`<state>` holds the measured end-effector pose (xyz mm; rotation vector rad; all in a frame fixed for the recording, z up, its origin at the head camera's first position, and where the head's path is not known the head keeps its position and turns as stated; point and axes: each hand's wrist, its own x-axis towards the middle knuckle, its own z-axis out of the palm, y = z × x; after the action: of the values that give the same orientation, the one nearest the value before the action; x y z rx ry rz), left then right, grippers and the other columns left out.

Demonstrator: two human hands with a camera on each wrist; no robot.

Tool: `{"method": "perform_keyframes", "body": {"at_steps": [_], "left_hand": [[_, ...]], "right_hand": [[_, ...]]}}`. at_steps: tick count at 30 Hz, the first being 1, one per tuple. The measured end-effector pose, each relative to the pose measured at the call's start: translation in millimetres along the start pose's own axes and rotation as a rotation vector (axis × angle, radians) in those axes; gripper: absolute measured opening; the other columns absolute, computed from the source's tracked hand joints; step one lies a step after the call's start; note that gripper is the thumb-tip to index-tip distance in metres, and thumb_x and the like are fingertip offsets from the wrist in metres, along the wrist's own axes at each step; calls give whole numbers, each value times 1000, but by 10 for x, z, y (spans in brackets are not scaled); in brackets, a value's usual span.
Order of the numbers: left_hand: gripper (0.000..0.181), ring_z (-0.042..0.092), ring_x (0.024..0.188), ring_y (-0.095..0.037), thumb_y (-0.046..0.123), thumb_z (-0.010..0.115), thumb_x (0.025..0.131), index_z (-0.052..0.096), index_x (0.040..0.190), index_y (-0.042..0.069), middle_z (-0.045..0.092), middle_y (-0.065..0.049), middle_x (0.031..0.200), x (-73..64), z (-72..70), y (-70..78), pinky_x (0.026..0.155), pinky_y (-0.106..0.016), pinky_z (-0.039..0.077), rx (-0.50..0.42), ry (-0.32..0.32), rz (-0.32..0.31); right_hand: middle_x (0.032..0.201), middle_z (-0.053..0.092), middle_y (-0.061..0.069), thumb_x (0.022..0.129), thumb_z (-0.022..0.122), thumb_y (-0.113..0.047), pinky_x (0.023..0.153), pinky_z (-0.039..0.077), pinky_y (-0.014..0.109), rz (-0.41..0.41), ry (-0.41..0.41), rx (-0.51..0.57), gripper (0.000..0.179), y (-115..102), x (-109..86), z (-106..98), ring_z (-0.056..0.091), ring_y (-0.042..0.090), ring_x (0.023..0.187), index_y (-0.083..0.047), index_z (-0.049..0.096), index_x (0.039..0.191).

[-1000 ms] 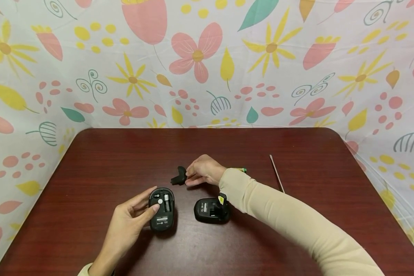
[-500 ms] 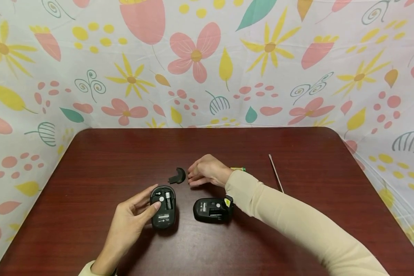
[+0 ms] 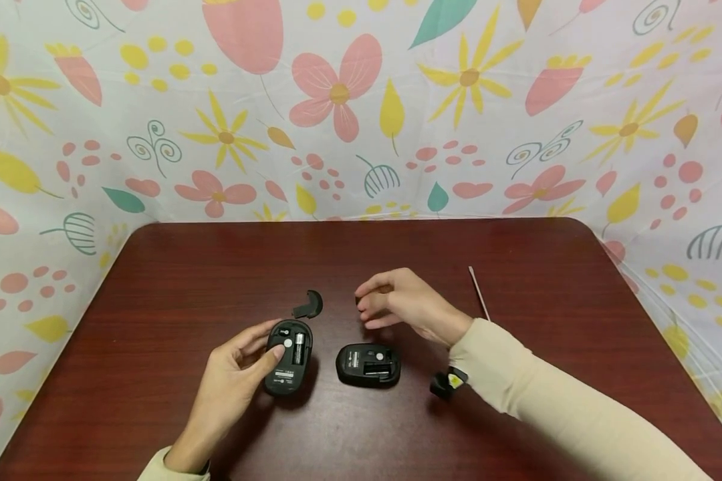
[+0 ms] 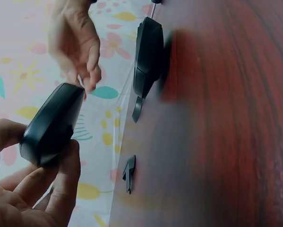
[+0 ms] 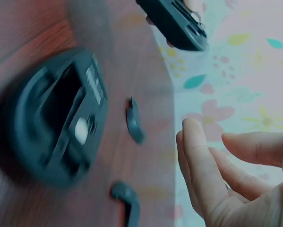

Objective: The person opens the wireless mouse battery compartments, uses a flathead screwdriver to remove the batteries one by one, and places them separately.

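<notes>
My left hand holds a black computer mouse underside up, the thumb across its base. A silver battery sits in its open compartment. My right hand hovers over the table with fingers loosely bent; in the right wrist view the thumb stands apart from the fingers and nothing shows between them. A second black mouse lies underside up, its battery slot bare. One black battery cover lies beyond the held mouse. Another dark cover lies near my right fingertips, mostly hidden from the head view.
A thin metal rod like a screwdriver shaft lies at the right, its near end behind the sleeve. The dark red wooden table ends at a flowered cloth. A small black camera hangs at the right wrist.
My right hand has drawn back to the right, away from the cover, uncovering the second mouse. The green battery seen earlier behind it is hidden now. My left hand has barely shifted.
</notes>
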<state>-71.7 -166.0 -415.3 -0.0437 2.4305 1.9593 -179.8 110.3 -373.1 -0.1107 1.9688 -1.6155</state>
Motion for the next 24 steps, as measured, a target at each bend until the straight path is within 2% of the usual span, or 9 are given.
{"method": "perform_keyframes", "body": {"at_steps": [3, 6, 13, 20, 24], "left_hand": [[36, 75, 92, -7, 9, 73, 98, 69, 134, 5, 77, -19, 118, 3, 11, 13, 81, -18, 61, -7, -1, -2], [34, 73, 95, -5, 9, 71, 99, 70, 133, 6, 77, -18, 118, 9, 24, 21, 83, -17, 61, 9, 3, 22], [32, 69, 101, -3, 6, 68, 100, 71, 132, 9, 75, -16, 122, 7, 46, 43, 82, -18, 59, 47, 15, 58], [34, 74, 95, -9, 3, 66, 100, 69, 134, 5, 72, -19, 126, 8, 58, 66, 72, -26, 65, -13, -13, 66], [36, 75, 94, -11, 3, 65, 101, 66, 137, 0, 74, -10, 124, 10, 63, 73, 70, -28, 66, -48, -32, 76]], "right_hand": [[111, 69, 27, 101, 62, 0, 84, 68, 40, -27, 45, -20, 29, 77, -148, -129, 74, 27, 93, 12, 63, 128], [109, 70, 25, 102, 62, -1, 82, 68, 38, -52, 77, -28, 32, 172, -290, -249, 73, 21, 90, 14, 61, 130], [112, 69, 23, 102, 62, -4, 78, 68, 37, -46, 160, -65, 34, 373, -606, -458, 73, 26, 96, 12, 60, 131], [115, 71, 21, 103, 65, -9, 75, 68, 36, -14, 252, -125, 34, 565, -853, -642, 73, 22, 96, 9, 62, 133], [112, 71, 19, 103, 65, -8, 71, 67, 34, 2, 324, -200, 34, 695, -939, -735, 71, 19, 92, 7, 62, 133]]}}
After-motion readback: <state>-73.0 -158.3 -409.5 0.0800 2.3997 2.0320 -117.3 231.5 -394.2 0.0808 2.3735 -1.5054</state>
